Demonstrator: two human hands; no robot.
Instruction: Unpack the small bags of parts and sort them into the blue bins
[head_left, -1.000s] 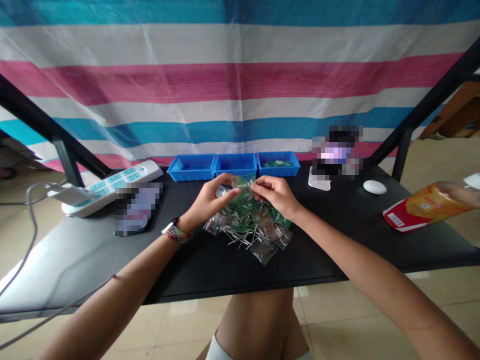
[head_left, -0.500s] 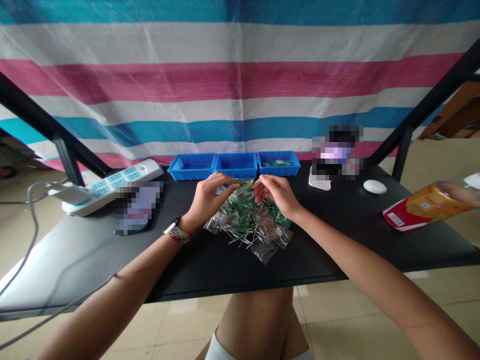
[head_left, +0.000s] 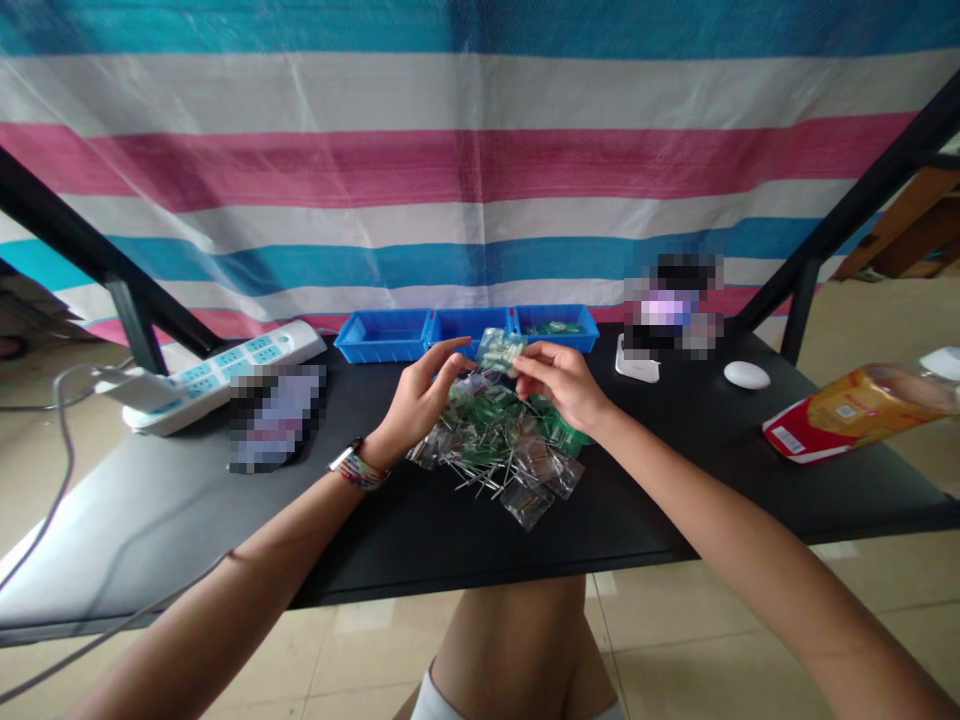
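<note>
Right grip point(head_left: 564, 385) pinches a clear packet point(head_left: 498, 350) by its edge, left grip point(head_left: 415, 398) loosely parted just beside it.

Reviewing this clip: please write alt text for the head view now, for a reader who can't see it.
A right hand pinches a small greenish packet near a heap of packets and thin metal rods on a black table; the left hand is open nearby. Beyond stand three blue trays, the rightmost holding greenish items.

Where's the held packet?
Head view, centre: the packet is pinched in the right hand, at the pile's far side, in front of the middle blue bin.
</note>
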